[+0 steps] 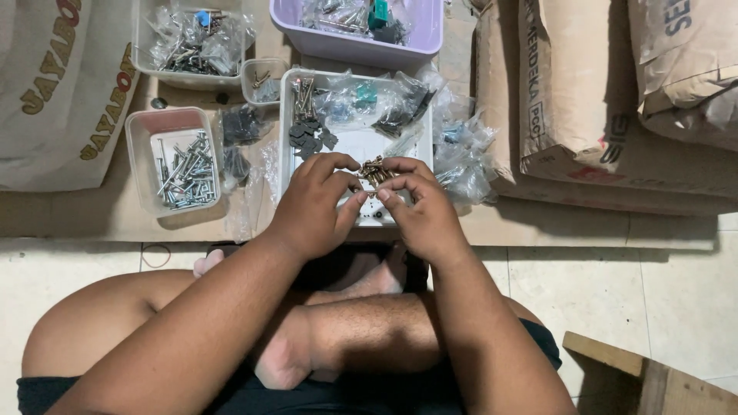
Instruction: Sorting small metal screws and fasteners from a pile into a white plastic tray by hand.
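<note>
Sat cross-legged on floor, facing white tray (355, 146) w/ hardware.

Small bunch of brass-coloured screws (375, 170) pinched over near half of tray, just above its front edge. Held jointly: left hand (311, 206) closed on bunch from its left side, thumb & index tips together at the screws; right hand (419, 209) closed on same bunch from right & below, index curled over top, thumb tip pressed in front. Both grips clamped on bunch, not apart. Neither hand clearly nearer — bunch lay between fingertips, a bit closer to right-hand index. Long axis of bunch roughly slanted, upper right to lower left rel. to tray's front edge; exact lie of single screws too small to tell.

Rel. to tray: dark flat washers/plates (309, 135) at its far-left inner part, beside upright bolts; clear plastic bags (453, 146) w/ parts spilling over tray's right side. Clear tub of silver screws (184, 170) left of tray, well apart from hands. Small clear cup (261, 81) just beyond tray's far-left corner. Lilac bin (361, 34) beyond tray's far edge; another clear tub of bagged parts (188, 38) beyond & left. Brown paper sacks (584, 100) right of tray. Wooden piece (646, 376) near right, well behind tray.
</note>
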